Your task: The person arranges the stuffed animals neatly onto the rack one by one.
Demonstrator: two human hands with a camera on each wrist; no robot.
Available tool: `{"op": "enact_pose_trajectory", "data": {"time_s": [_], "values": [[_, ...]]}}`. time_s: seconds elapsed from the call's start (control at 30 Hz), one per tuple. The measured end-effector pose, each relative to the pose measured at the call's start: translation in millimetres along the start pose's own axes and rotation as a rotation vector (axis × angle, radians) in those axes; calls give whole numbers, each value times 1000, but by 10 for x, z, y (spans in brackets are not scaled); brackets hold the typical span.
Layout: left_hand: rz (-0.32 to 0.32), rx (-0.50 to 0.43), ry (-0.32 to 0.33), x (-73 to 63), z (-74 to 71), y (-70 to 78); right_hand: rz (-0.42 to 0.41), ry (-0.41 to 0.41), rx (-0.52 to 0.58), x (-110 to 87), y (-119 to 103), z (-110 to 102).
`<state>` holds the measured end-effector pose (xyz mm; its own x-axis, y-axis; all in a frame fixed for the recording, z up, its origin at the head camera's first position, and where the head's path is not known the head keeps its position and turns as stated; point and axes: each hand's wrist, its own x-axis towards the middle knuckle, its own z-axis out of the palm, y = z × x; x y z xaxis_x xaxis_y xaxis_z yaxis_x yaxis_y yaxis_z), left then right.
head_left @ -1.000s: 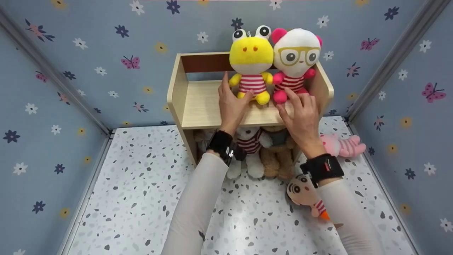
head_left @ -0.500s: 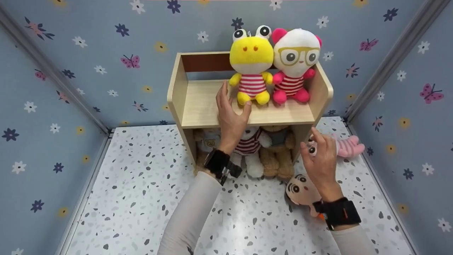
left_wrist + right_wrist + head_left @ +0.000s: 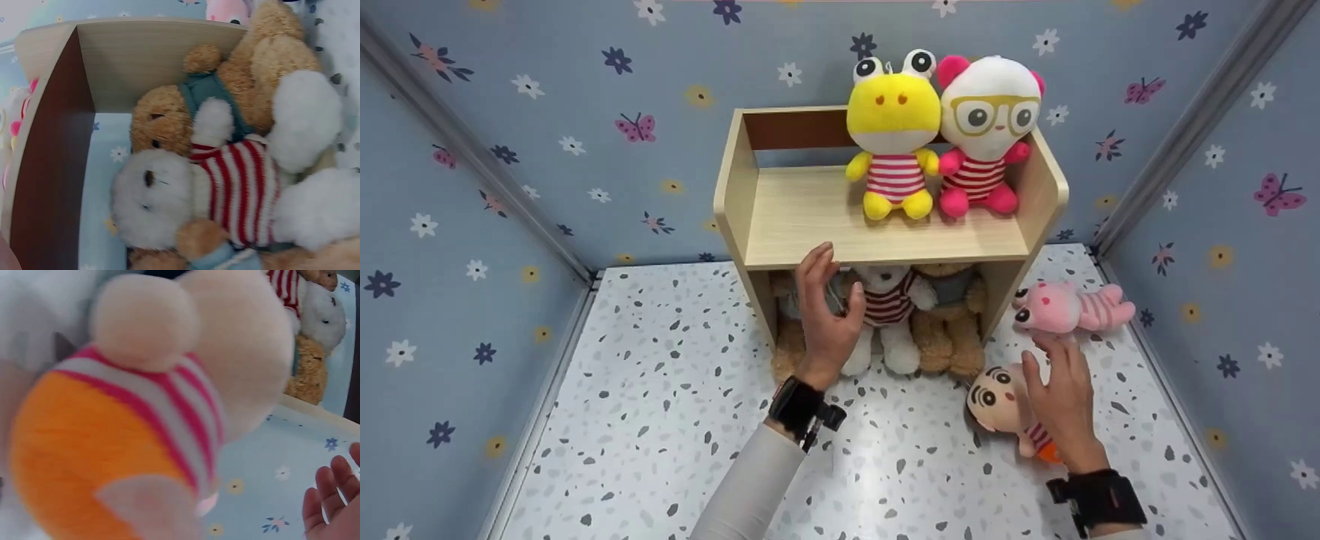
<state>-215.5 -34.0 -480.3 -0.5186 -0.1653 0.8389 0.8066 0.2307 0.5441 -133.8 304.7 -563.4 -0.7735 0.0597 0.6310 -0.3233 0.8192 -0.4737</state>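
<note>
While your left hand [image 3: 826, 324] and right hand [image 3: 1063, 394] hang, fingers loosely spread, it looks like reaching time; taking doll [image 3: 1000, 403] or pink toy [image 3: 1066, 307] likely needs curled fingers.

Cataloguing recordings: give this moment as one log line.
left hand: empty | right hand: empty, near doll | upper shelf: yellow plush, panda plush | floor: doll, pink plush

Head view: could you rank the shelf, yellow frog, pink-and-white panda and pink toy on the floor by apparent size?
Largest to smallest:
1. Shelf
2. Yellow frog and pink-and-white panda: too alike to rank
3. Pink toy on the floor
</note>
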Motion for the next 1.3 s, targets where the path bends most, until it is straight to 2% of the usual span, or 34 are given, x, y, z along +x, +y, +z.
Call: {"op": "enact_pose_trajectory", "data": {"time_s": [0.23, 0.37, 0.7, 0.8, 0.9, 0.97, 1.03, 1.23, 1.3], "values": [[-76, 82, 66, -231, -282, -86, 169, -172, -19, -202, 169, 34], [-113, 95, 94, -351, -424, -139, 252, -261, -32, -296, 264, 52], [-240, 150, 130, -676, -662, -259, 387, -451, 1, -389, 370, 58], [-263, 149, 135, -731, -699, -246, 441, -522, -1, -379, 385, 53], [-299, 153, 130, -748, -724, -136, 490, -582, -3, -373, 391, 44], [-321, 162, 127, -752, -734, -60, 507, -603, -7, -369, 394, 42], [-336, 185, 122, -785, -748, -44, 515, -620, -17, -365, 398, 41], [-358, 197, 82, -1032, -824, -300, 501, -654, -63, -334, 418, 52], [-364, 193, 74, -1074, -834, -318, 486, -645, -75, -322, 413, 62]]}}
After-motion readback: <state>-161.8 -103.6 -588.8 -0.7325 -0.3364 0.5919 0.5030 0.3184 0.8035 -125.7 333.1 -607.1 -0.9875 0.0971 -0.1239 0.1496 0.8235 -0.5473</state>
